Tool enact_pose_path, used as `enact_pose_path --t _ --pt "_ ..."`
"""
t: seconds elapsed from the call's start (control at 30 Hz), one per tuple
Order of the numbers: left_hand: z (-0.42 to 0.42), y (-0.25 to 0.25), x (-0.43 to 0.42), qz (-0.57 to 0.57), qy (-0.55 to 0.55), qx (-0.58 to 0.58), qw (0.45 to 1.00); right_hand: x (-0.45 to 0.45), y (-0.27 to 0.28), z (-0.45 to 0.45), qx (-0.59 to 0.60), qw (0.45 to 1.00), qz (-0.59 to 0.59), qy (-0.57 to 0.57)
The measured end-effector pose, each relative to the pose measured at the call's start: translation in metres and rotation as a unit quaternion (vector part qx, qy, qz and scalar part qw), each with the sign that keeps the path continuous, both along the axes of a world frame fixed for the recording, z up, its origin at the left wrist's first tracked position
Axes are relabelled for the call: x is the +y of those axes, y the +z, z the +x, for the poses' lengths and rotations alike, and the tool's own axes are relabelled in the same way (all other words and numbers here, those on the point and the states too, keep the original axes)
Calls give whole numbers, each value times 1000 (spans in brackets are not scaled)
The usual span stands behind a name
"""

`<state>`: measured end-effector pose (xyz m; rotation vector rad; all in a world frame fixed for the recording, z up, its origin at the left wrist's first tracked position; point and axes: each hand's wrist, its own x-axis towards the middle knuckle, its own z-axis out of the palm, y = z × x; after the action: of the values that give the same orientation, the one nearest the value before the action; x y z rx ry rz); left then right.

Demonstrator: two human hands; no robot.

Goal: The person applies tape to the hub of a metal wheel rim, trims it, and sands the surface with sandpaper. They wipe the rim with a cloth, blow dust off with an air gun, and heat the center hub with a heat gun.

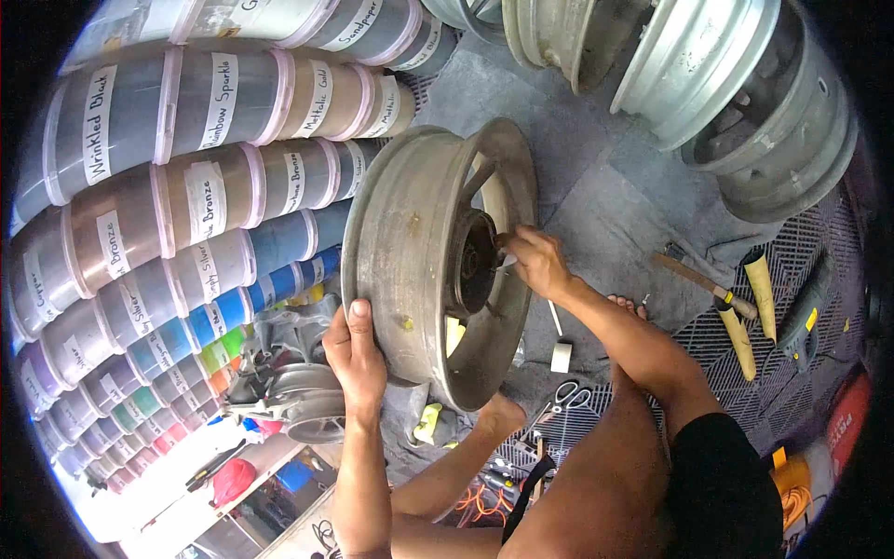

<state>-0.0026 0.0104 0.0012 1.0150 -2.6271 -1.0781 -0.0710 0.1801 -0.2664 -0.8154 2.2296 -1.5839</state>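
Observation:
A dull grey, worn wheel rim (pixel 396 233) stands tilted on its edge in front of me, its spoked side facing right. My left hand (pixel 357 359) grips its near left edge, thumb up along the outside. My right hand (pixel 540 265) is at the dark round hub (pixel 475 261) in the middle, fingers pinched together. Whatever is between those fingertips is too small or too hidden to name. Yellowish marks show on the rim's barrel.
Labelled powder tubs (pixel 205 196) are stacked at left. More bare rims (pixel 689 65) stand at the upper right. Grey cloth (pixel 596 224) covers the floor. Scissors (pixel 570 398), a wooden-handled brush (pixel 708 284) and a dark green power tool (pixel 808 307) lie around my legs.

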Motion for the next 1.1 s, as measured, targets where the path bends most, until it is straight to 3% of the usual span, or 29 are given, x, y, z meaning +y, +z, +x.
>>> enact_pose_path --t 0.17,0.27,0.43,0.73,0.93,1.1 --pt "0 0 1 15 3 11 1000 11 33 -16 32 977 -133 -166" --pt "-1 1 2 15 19 1 1000 19 36 -12 -9 980 -120 -155" --pt "-3 1 3 16 14 12 1000 14 17 0 -42 999 -30 -1" --pt "1 1 1 16 8 -4 1000 0 -3 -9 144 989 23 14" --pt "-3 2 2 -3 -5 3 1000 4 3 -24 133 991 -1 28" --pt "-3 -1 5 18 10 31 999 0 4 -18 76 993 -52 -68"
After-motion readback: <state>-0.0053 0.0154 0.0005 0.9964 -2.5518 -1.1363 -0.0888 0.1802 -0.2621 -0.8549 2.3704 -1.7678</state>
